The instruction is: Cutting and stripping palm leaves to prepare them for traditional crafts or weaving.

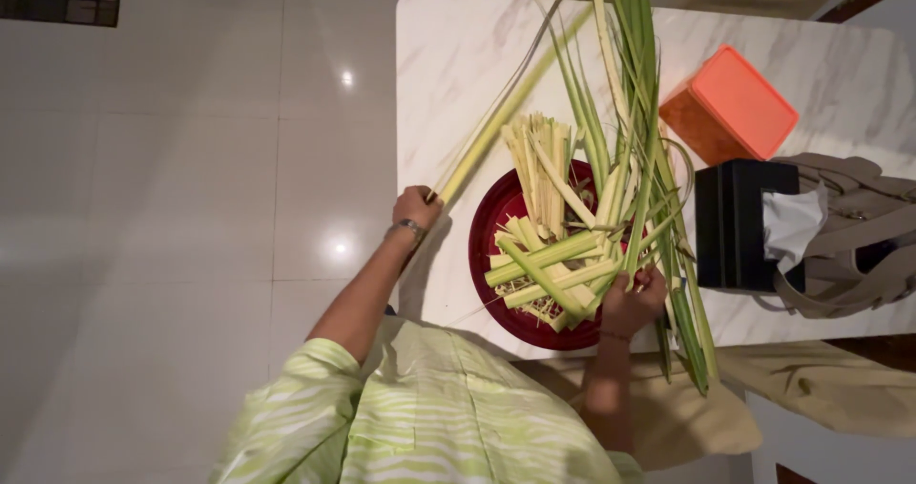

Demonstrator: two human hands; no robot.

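My left hand (pixel 417 207), with a metal bracelet on the wrist, is closed on the lower end of one long pale green leaf strip (pixel 506 112) that slants up across the white marble table (pixel 448 54). My right hand (pixel 632 299) grips a bundle of long green leaves (pixel 637 93) at the near rim of a dark red round tray (pixel 489 245). Several cut pale yellow-green leaf pieces (pixel 546 255) lie heaped in the tray.
An orange lidded box (pixel 735 102) stands at the table's far right. A black tissue box (pixel 735 221) and a beige bag (pixel 849 236) sit to the right of the tray. A glossy white tiled floor (pixel 191 207) lies to the left.
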